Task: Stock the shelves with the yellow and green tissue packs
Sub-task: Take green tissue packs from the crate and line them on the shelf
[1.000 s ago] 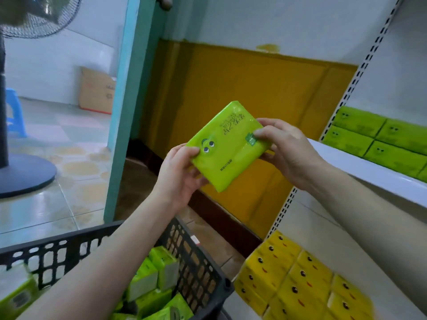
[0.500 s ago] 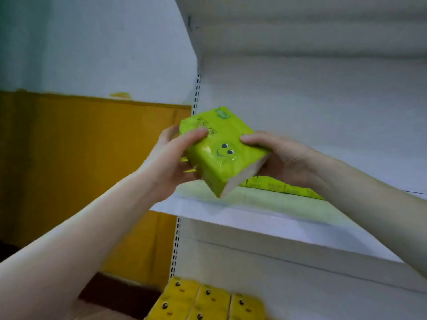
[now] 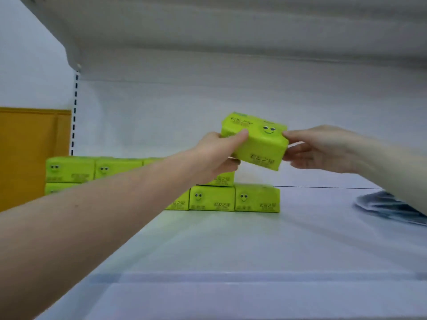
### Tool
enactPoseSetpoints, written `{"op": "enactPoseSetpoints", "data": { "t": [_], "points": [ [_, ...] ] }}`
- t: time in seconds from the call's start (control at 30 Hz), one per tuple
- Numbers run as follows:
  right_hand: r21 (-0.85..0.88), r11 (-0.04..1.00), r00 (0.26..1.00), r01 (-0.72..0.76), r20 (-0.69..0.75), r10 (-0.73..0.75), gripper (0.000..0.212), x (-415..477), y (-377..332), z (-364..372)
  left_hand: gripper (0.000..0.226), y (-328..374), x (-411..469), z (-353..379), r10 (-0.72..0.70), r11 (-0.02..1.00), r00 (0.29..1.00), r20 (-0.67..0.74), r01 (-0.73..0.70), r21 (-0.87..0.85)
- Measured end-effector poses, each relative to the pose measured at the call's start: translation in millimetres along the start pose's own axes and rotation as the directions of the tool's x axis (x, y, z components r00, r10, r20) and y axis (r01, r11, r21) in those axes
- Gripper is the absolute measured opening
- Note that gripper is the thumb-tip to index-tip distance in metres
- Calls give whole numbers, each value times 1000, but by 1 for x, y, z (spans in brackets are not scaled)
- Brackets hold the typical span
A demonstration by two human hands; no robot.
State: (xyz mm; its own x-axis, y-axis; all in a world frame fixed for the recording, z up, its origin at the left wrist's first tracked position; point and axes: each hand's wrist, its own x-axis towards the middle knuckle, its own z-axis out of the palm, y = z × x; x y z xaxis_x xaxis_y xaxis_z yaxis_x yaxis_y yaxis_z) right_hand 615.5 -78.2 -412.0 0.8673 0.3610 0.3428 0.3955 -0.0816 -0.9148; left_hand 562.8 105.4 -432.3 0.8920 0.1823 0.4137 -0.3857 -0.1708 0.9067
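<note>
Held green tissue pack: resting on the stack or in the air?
In the air: green tissue pack gripped by left hand and right hand, a gap showing above the stacked packs.

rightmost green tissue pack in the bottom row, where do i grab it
Probably take the rightmost pack by its right end, coming from the right: that end faces bare shelf, nothing lies on it, and its left end butts the neighbouring pack.

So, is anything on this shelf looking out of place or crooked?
Only a dark crumpled thing at the far right of the shelf, partly hidden; it is no tissue pack. The stacked green packs sit straight.
</note>
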Motion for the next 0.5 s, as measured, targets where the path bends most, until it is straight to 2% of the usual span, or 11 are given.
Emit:
{"op": "enactPoseSetpoints", "data": {
  "t": [0.07,0.2,0.27,0.33,0.4,0.5],
  "points": [
    [-35,999,996,-1,-85,-2,18,16,6,-20,26,-4,17,12,-10,989,996,89,-4,146],
    [-68,998,984,4,-179,-16,20,42,22,-37,8,-18,47,22,24,918,998,55,-43,394],
    [-65,998,983,-16,-182,4,22,54,35,-37,6,-27,60,25,26,880,999,25,-35,475],
    [-92,994,986,-58,-161,42,28,62,49,-32,17,-39,72,27,25,826,1000,-14,-13,564],
    [-133,987,987,-94,-146,74,33,67,65,-27,20,-47,78,31,26,746,999,-41,8,666],
    [-150,985,986,-89,-154,66,26,73,89,-23,16,-60,85,35,62,644,996,-60,6,765]
  ]
}}
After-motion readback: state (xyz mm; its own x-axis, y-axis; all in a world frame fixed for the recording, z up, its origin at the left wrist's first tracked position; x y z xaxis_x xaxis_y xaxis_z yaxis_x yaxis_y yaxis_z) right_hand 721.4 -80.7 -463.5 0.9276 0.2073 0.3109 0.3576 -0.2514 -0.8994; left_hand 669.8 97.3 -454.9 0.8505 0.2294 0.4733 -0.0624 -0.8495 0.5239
